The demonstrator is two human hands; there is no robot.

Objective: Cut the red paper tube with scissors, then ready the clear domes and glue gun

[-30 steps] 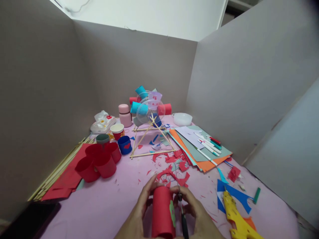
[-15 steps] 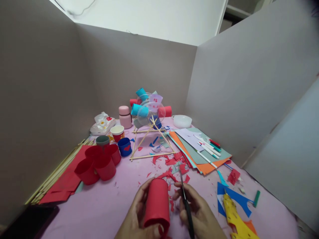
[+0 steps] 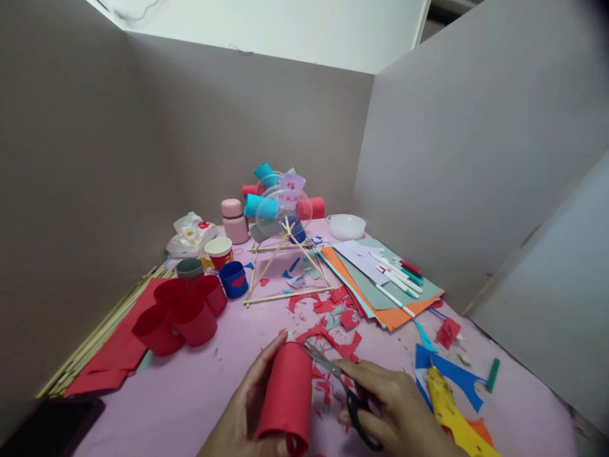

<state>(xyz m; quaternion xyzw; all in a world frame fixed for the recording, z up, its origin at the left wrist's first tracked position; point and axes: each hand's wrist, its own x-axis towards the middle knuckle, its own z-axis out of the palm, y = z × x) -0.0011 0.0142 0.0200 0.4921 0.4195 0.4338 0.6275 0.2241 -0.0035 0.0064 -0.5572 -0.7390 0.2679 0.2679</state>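
Observation:
Wrapped around a red foam-paper tube (image 3: pixel 288 393), my left hand (image 3: pixel 247 406) keeps it tilted with one open end toward me. My right hand (image 3: pixel 390 403) grips black-handled scissors (image 3: pixel 356 406) by the loops. Their metal blades lie at the tube's far rim, slightly parted. Whether they touch the rim I cannot tell. Red paper scraps (image 3: pixel 352 346) are strewn on the pink table just beyond both hands. Several short red tubes (image 3: pixel 193 320), a grey one (image 3: pixel 189 269) and a blue one with a red heart (image 3: pixel 234 280) stand to the left.
A stick frame (image 3: pixel 290 295) carrying a wheel with coloured tubes stands ahead. Paper sheets (image 3: pixel 399 311) and marker pens lie to its right. A yellow glue gun (image 3: pixel 447 406) is near my right hand. Thin sticks (image 3: pixel 102 330), a paper cup (image 3: pixel 219 254) and a dark phone-like slab (image 3: pixel 57 425) are left.
The scissors have swung from pointing away to leaning left, with blades now at the tube's far rim. The tube has shifted slightly left in view, and the camera view moved a little.

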